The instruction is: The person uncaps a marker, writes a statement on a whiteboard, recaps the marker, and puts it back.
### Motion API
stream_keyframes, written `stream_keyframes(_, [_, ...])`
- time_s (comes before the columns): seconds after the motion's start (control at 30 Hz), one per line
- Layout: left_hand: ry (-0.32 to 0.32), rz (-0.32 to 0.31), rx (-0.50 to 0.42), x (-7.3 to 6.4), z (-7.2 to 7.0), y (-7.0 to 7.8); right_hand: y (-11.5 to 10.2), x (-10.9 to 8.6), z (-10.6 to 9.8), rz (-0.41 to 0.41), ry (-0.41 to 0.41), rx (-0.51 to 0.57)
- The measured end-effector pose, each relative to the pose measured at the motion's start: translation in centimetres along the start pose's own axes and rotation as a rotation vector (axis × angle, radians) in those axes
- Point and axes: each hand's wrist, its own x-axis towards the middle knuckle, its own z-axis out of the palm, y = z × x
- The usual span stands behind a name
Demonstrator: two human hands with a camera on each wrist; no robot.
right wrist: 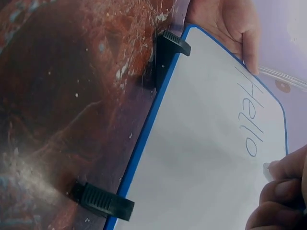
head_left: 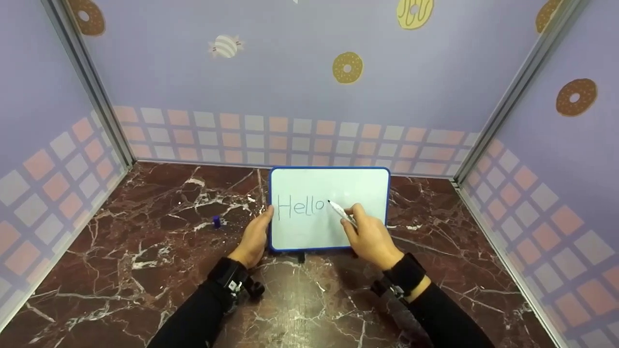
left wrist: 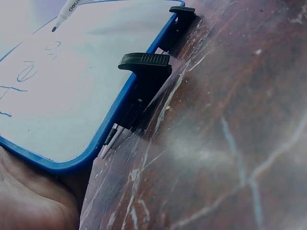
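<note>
A blue-framed whiteboard (head_left: 302,234) leans back on the table with "Hello" handwritten across its left half. At its left edge, my left hand (head_left: 254,238) grips the frame, the thumb by the front rim and the other fingers behind. My right hand (head_left: 373,240) pinches a white marker (head_left: 341,211), its dark tip close to the board just right of the "o". In the left wrist view the marker (left wrist: 68,13) shows some lettering on its barrel. The right wrist view shows the fingers of my right hand (right wrist: 283,191) hiding most of the marker.
Black feet hook over the board's lower edge, one foot (left wrist: 144,72) large in the left wrist view. A small blue-purple cap (head_left: 216,222) lies on the dark red marbled table (head_left: 159,285), left of the board. Patterned panels (head_left: 290,87) enclose the back and sides.
</note>
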Motion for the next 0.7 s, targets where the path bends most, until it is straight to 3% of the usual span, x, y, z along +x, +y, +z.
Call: stream_keyframes(0.7, [-0.015,-0.007,-0.005,-0.04,-0.22,-0.14,0.07,0.40,0.38,0.019,-0.017,-0.009])
